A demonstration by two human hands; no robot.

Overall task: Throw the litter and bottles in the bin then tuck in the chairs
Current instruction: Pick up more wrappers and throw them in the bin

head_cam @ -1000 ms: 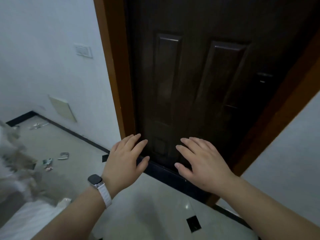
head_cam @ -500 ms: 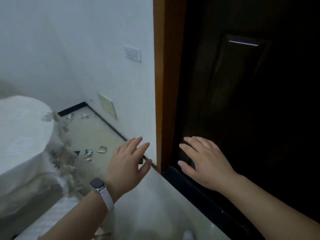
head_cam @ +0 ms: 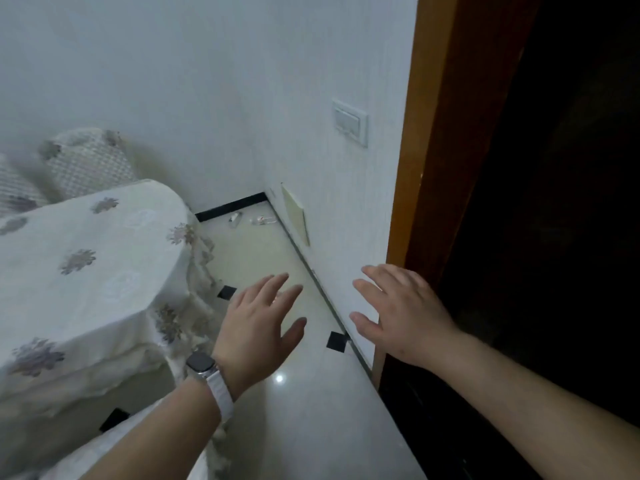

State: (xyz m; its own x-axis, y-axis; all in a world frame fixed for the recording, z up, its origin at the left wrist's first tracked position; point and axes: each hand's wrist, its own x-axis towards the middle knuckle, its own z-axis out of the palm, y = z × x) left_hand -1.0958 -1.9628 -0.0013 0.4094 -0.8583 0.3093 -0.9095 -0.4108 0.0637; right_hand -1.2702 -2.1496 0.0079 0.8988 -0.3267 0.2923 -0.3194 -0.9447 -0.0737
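Right now both hands are free: left hand (head_cam: 258, 327) & right hand (head_cam: 401, 313) hover palm-down w/ fingers spread & straight, holding nothing and, as far as I can tell, touching nothing.

Litter (head_cam: 234, 219) lies on the floor (head_cam: 311, 427) well ahead of the left fingertips, in the far corner where the black skirting meets the wall (head_cam: 225, 98). It's two small pale bits, near each other but apart. They're too small & blurred to identify, maybe a wrapper & a bit of clear plastic. No bottles or bin in view.

Handling, as a guess: light, thin, prob. crinkly stuff w/ no real weight, nothing fragile. Lying flat on glossy tile it'll likely skid away from a push, so pinch an edge or corner w/ thumb & forefinger rather than scoop flat. The clearer-looking piece may be slick, so take it at one end. Both look small enough for one hand, leaving the other free.

Just left of the left hand is a table (head_cam: 86, 258) under a flower-print cloth. Beyond that is what looks like a chair back (head_cam: 86, 161) in a patterned cover. Right of the right hand are a wooden door frame (head_cam: 436, 133) & a dark doorway.

Task-wise this reads as the start: pickup not yet begun, chairs not yet tucked.
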